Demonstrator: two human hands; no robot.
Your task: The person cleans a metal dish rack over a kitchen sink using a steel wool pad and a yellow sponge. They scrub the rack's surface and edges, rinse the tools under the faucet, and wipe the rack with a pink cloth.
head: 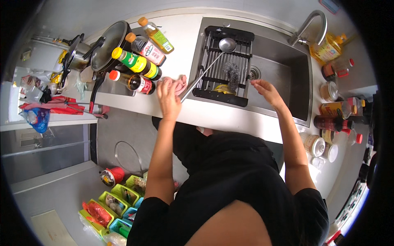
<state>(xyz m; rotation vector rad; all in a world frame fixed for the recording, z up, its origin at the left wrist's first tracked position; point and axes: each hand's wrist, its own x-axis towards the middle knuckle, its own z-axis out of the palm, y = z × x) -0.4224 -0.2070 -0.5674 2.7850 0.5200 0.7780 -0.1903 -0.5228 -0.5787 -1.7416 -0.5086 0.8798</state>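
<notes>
My left hand (169, 98) is on the white counter, gripping a crumpled pink cloth (180, 85) beside several sauce bottles. Close to its thumb lies the handle end of a metal ladle (227, 45), which rests slantwise across a black-ended metal drain rack (212, 92). The rack spans the left part of a stainless steel sink (274, 66). On it are a steel wool scrubber (231, 72) and, partly hidden below that, a yellow item (224, 89). My right hand (266, 90) hovers over the sink near the rack's right side, fingers loosely bent, with nothing seen in it.
Left of the cloth stand a green-and-yellow labelled bottle (137, 64) and a red-capped bottle (134, 82). A lidded wok (110, 46) and a steel pot (78, 55) are further left. A curved faucet (307, 29) rises behind the sink; jars (314, 145) line the right counter.
</notes>
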